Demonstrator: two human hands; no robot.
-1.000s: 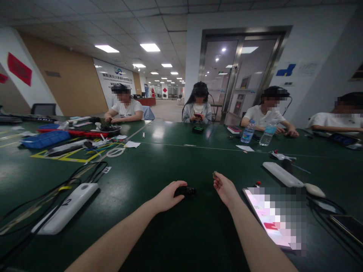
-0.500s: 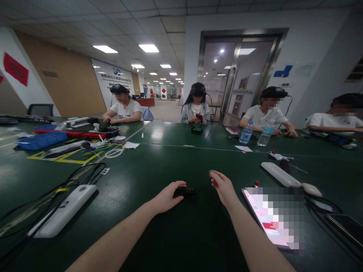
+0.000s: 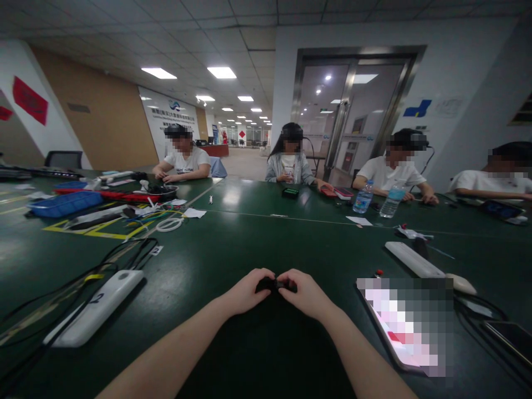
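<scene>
so from this head cam, all you really get of the wearer is two bare arms and hands. the left forearm (image 3: 166,341) and right forearm (image 3: 366,349) are both smooth and slim, tapering to narrow wrists and getting wider toward the elbow until the bottom of the frame cuts them off. nothing's worn on them that i can spot: no sleeve, cuff, strap or glove, and no cables or markings either. the left hand (image 3: 246,292) and right hand (image 3: 302,292) look small and slender. the fingers (image 3: 266,275) are pretty soft at this resolution, so i can't really make out the nails, but i think they're short.
</scene>
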